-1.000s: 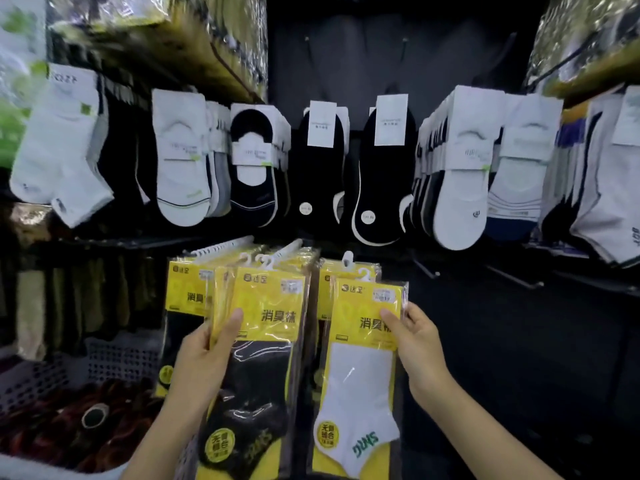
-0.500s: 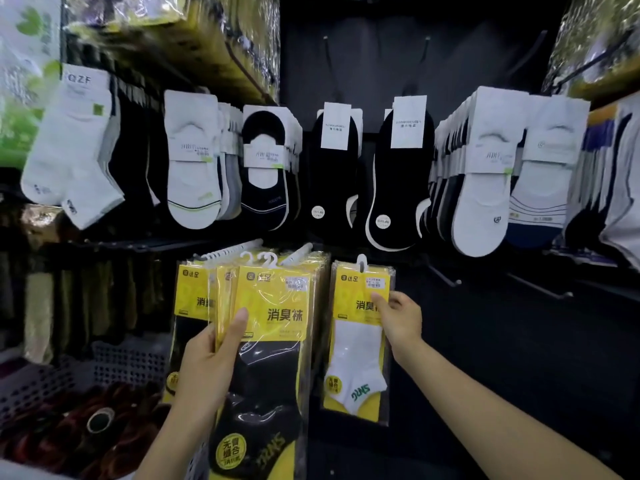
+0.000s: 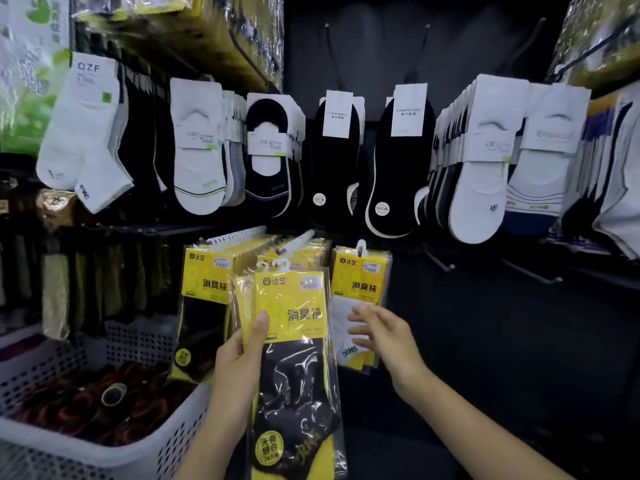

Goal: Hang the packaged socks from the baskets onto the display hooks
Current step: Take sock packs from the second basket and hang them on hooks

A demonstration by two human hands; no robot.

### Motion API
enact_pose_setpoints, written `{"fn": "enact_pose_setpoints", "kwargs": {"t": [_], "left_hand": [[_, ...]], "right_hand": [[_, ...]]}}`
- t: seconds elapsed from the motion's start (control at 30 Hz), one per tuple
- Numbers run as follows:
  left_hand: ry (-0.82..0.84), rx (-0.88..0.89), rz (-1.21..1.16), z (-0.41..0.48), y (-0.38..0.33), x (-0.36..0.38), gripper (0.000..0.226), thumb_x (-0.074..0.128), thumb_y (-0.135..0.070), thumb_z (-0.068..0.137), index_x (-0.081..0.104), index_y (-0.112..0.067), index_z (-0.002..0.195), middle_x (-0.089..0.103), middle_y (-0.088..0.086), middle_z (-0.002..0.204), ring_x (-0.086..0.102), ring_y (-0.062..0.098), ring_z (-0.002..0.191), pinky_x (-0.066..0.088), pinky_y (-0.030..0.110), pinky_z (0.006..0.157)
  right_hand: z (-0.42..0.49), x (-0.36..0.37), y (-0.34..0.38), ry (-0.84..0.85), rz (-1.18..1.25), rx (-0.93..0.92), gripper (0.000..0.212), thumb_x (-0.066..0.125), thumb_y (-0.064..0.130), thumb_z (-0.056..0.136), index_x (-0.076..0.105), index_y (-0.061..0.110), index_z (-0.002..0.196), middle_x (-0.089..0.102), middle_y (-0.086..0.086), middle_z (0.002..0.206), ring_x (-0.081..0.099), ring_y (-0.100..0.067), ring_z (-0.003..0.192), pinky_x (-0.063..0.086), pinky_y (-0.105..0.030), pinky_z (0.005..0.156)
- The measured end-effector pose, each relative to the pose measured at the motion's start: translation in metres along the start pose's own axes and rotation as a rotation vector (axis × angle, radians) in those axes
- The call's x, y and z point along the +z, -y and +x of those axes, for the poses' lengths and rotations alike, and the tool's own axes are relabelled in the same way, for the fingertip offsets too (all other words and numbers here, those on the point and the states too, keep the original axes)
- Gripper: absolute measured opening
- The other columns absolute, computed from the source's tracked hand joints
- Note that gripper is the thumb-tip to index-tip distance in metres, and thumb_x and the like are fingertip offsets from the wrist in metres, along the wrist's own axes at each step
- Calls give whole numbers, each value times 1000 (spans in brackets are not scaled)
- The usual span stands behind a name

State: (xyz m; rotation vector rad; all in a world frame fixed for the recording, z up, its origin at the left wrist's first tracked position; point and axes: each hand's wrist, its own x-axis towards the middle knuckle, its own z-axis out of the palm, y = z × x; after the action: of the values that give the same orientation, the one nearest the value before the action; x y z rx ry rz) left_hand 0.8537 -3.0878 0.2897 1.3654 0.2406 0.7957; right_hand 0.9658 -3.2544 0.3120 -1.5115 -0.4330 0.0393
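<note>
Left hand [image 3: 238, 363] round sock packs [image 3: 292, 301], perhaps several

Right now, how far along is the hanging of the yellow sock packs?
Done: two hooks carry yellow packs, and a white-sock pack hangs on a third. In hand: the left hand grips several black-sock packs; the right hand is open and empty. Left: those packs, plus whatever dark goods lie in the basket.

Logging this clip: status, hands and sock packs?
Left hand grips yellow plastic packs of black socks. Right hand open, by hanging yellow plastic pack of white socks. No obstruction seen.
</note>
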Motion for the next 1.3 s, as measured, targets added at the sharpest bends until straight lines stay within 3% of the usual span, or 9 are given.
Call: {"fn": "enact_pose_setpoints", "kwargs": {"t": [0.1, 0.27, 0.43, 0.57, 0.7, 0.83, 0.93, 1.1, 1.3], "left_hand": [[30, -21, -12, -9, 5, 7, 47, 58, -67, 65, 65, -22, 80, 72, -8, 83, 67, 12, 79, 50, 28, 73], [-9, -47, 26, -17, 9, 11, 50, 68, -67, 51, 71, -29, 83, 75, -11, 83, 71, 14, 87, 56, 42, 84], [-13, 4, 63, -17, 8, 5, 51, 53, -73, 61, 64, -27, 78, 71, -9, 72, 67, 4, 69, 49, 22, 67], [-23, 40, 68, -14, 5, -2, 38, 52, -62, 76, 65, -26, 77, 58, 4, 74, 55, 15, 68, 43, 28, 63], [-97, 122, 89, -7, -1, -17, 50, 51, -56, 80, 64, -8, 75, 53, -10, 49, 49, 3, 48, 37, 15, 47], [-143, 127, 62, 1, 1, -27, 37, 54, -52, 85, 69, -19, 79, 66, -4, 67, 59, 8, 62, 46, 22, 58], [-124, 120, 62, 1, 3, -27, 40, 54, -49, 86, 69, -12, 87, 70, 0, 76, 64, 14, 71, 48, 27, 65], [-114, 116, 39, 0, 3, -22, 31, 55, -40, 89, 63, -16, 72, 64, -13, 52, 59, -4, 47, 40, 7, 43], [-106, 73, 12, 2, 7, -20, 33, 55, -48, 85, 70, -20, 91, 76, -2, 84, 72, 14, 78, 54, 29, 67]], "right_hand": [[-28, 10, 14, 135, 76, 3, 18, 69, 25, 84, 66, 18, 100, 73, 2, 93, 70, -4, 77, 53, -15, 64], [-44, 14, 17, 147, 135, 48, 26, 70, 16, 83, 64, 3, 105, 75, -6, 96, 72, -12, 82, 52, -14, 62], [-46, 11, 13, 161, 143, 87, 17, 62, 15, 90, 64, 6, 104, 76, -7, 93, 73, -15, 81, 55, -19, 67], [-42, 2, 11, 98, 154, 55, 18, 59, 13, 92, 63, 5, 108, 75, -8, 94, 72, -20, 87, 57, -32, 83], [-32, -17, 17, -65, 187, -3, 13, 58, 12, 92, 65, 10, 103, 76, -5, 91, 73, -14, 81, 58, -22, 67], [-14, -32, 26, -179, 159, -27, 13, 59, 14, 92, 65, 14, 104, 75, -3, 94, 72, -15, 86, 57, -29, 77], [-3, -30, 29, -178, 112, -46, 11, 59, 14, 93, 65, 15, 102, 75, -1, 92, 71, -13, 85, 56, -27, 73], [18, -16, 24, -182, 57, -15, 9, 58, 11, 93, 64, 13, 100, 74, -6, 91, 71, -18, 84, 57, -29, 70], [52, -16, 6, -260, 134, 137, 18, 66, 13, 89, 64, 5, 104, 70, -10, 95, 68, -23, 87, 57, -33, 73]]}}
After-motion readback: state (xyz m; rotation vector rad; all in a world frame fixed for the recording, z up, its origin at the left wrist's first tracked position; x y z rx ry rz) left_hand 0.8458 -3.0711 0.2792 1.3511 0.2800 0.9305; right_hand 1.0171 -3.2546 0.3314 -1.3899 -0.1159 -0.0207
